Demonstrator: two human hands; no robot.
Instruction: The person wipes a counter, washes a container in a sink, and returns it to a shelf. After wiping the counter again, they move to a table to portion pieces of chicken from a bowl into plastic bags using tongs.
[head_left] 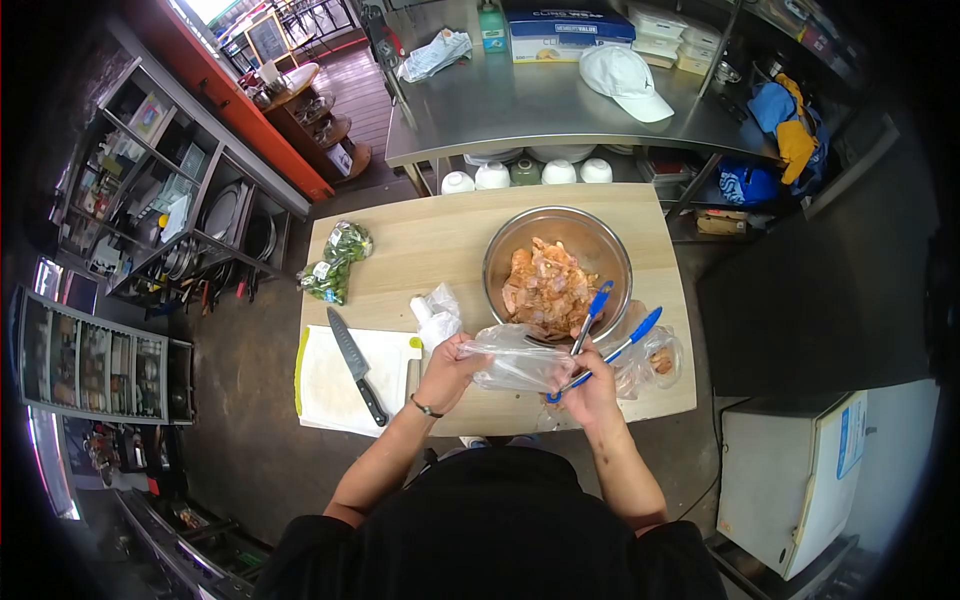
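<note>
A clear plastic bag (515, 362) is stretched between my two hands at the table's near edge. My left hand (452, 380) pinches its left end, fingers closed. In my right hand (590, 390) are blue-tipped tongs (645, 325), which point away from me; the bag's right end lies against those fingers. Just beyond is a steel bowl (492, 255) of raw, reddish marinated meat pieces (550, 285). To its right, partly behind the tongs, lies a clear bag (662, 362) with some meat in it. White crumpled plastic (436, 316) rests left of the bowl.
A knife (350, 350) lies on a white cutting board (322, 390) at left. Bagged green vegetables (345, 250) sit at the far left. Behind the table stands a steel counter (480, 110) with a white cap (620, 80) and a cling wrap box (570, 35). A white chest (775, 480) is at lower right.
</note>
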